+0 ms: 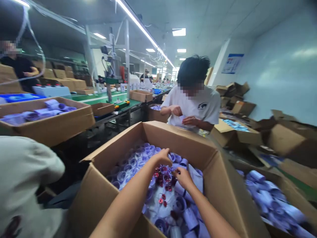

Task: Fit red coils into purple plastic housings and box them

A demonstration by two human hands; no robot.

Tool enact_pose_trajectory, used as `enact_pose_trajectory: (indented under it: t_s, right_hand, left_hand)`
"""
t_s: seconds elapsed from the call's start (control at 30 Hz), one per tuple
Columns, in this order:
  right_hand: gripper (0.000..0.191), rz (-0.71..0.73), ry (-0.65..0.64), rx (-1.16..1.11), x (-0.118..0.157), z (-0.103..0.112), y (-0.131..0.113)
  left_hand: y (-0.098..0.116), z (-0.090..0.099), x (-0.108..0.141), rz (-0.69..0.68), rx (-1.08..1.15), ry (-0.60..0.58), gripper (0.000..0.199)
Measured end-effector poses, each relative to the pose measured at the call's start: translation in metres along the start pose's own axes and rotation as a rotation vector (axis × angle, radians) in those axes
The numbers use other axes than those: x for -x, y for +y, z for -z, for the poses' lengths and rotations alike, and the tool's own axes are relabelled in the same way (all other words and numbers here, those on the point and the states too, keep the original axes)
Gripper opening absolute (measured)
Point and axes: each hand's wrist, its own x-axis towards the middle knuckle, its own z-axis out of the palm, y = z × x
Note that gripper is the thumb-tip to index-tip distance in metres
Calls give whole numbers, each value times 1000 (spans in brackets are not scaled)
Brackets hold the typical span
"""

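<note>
Both of my hands reach into a large open cardboard box [230,185] filled with clear and purple cups [190,218]. My left hand [163,156] is over the middle of the box, its fingers bent around something I cannot make out among the cups. Just to its right, my right hand [182,176] has its fingers pinched together beside a purple cup; what lies between them is too small to name. Small red pieces [162,200] lie between the hands and below them, some inside clear cups, others on a whitish plastic sheet.
Across the box a person in a white shirt [195,105] handles a small item. Cartons of purple parts stand left [49,127] and right [272,198]. A pale sleeve [27,172] is near left. Behind runs a green conveyor [99,98] with a press machine [111,66].
</note>
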Motion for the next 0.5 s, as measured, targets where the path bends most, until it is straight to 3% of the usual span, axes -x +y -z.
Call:
enact_pose_trajectory:
  t_s: [0.2,0.3,0.37,0.43,0.5]
  right_hand:
    - [51,7,162,-315,-25,49,-36]
    - [56,22,197,-538,-20,58,-54]
    - [55,22,192,-690,-15,60,-65]
    - [53,29,163,-764,-9,61,-73]
    - [51,47,128,-799,-5,61,-80]
  left_hand:
    - [1,13,3,-104,48,-54,34]
    - [1,7,5,-112,7,-65,30]
    - [1,1,6,-129,-6,-54,41]
    - [2,-6,4,-198,8,-67,54]
    - [3,-12,3,-325,34,-97,49]
